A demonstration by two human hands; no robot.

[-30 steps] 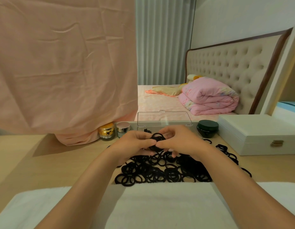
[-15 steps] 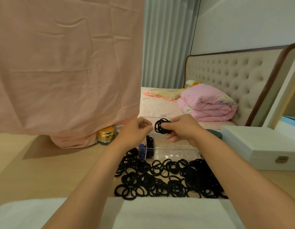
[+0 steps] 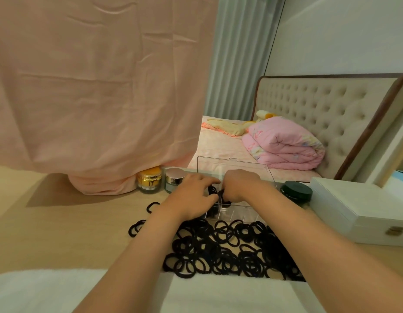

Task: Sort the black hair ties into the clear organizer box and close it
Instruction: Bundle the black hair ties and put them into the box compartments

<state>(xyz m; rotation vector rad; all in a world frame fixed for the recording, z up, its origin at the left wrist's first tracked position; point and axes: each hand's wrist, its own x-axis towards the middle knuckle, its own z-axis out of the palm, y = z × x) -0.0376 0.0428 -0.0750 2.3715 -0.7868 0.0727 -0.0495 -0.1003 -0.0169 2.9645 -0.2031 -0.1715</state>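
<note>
a loose heap of black elastic hair ties [image 3: 227,247] lay across the lower centre of the pale wooden table [image 3: 60,227]. just above it, the left hand [image 3: 191,197] and right hand [image 3: 241,186] met over the clear plastic organizer box [image 3: 241,211], fingers curled around a small bunch of ties [image 3: 222,195] inside it. its lid [image 3: 232,166] stood raised behind.

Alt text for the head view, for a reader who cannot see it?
Both hands, left and right, press a bunch of hair ties into an open clear box on a wooden table. A loose pile lies nearer, jars behind.
</note>
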